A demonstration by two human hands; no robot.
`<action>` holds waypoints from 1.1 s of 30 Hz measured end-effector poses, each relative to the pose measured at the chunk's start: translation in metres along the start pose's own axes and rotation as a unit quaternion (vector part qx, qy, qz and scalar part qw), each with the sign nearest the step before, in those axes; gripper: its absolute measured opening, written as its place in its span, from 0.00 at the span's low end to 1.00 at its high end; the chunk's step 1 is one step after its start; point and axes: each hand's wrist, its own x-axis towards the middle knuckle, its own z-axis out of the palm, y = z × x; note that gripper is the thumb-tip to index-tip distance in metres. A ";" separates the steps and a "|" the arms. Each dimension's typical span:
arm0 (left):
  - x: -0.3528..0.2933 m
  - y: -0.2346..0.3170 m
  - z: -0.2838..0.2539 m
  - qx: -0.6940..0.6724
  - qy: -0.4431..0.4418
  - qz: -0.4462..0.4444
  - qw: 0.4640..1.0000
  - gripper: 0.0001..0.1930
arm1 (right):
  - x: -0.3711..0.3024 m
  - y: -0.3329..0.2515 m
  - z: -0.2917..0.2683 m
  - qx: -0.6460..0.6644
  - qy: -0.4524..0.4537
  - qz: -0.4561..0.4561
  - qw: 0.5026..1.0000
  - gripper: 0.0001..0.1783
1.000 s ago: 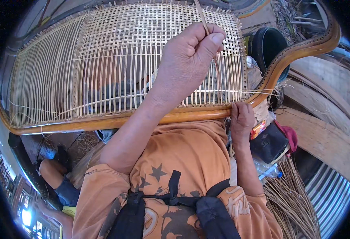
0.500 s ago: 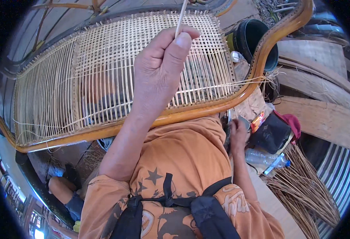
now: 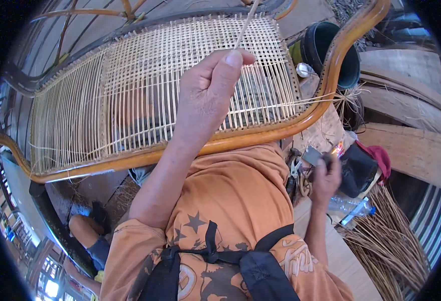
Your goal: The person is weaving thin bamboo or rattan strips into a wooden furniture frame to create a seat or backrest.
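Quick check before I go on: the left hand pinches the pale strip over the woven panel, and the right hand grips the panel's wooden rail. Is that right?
Not quite: the head view shows the right hand clear of the wooden rail, beside the black pouch. The left hand does pinch the pale strip over the woven panel.

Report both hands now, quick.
Left hand: closed, pinching a thin pale strip between thumb and fingers.
Right hand: near a flat grey piece; cannot tell whether it holds anything.
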 end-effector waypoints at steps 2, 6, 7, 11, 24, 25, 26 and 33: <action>0.000 0.000 0.003 -0.007 0.002 0.003 1.000 0.19 | 0.010 -0.043 -0.012 0.182 0.040 -0.117 0.976 0.15; -0.003 0.001 0.002 -0.019 -0.001 0.029 0.999 0.18 | 0.029 -0.100 0.014 0.023 -0.114 0.102 0.988 0.18; -0.003 0.002 -0.001 -0.009 0.002 0.028 1.000 0.18 | 0.034 -0.108 0.017 -0.068 -0.165 -0.003 0.984 0.22; -0.003 0.001 -0.006 -0.024 0.019 0.009 1.000 0.18 | 0.029 -0.121 0.013 -0.099 -0.101 -0.217 0.966 0.25; 0.007 -0.004 -0.004 0.008 0.017 0.010 1.000 0.19 | 0.003 -0.091 0.027 0.038 -0.078 -0.202 0.976 0.19; 0.006 -0.004 -0.003 0.001 0.016 0.020 1.000 0.19 | 0.006 -0.086 0.029 0.004 -0.071 -0.185 0.980 0.19; 0.006 -0.004 -0.003 -0.004 0.009 0.018 1.000 0.19 | 0.009 -0.082 0.032 -0.027 -0.124 -0.151 0.980 0.19; 0.007 -0.011 0.000 0.000 0.010 0.003 1.000 0.17 | 0.010 -0.070 0.026 0.130 -0.087 -0.043 0.987 0.19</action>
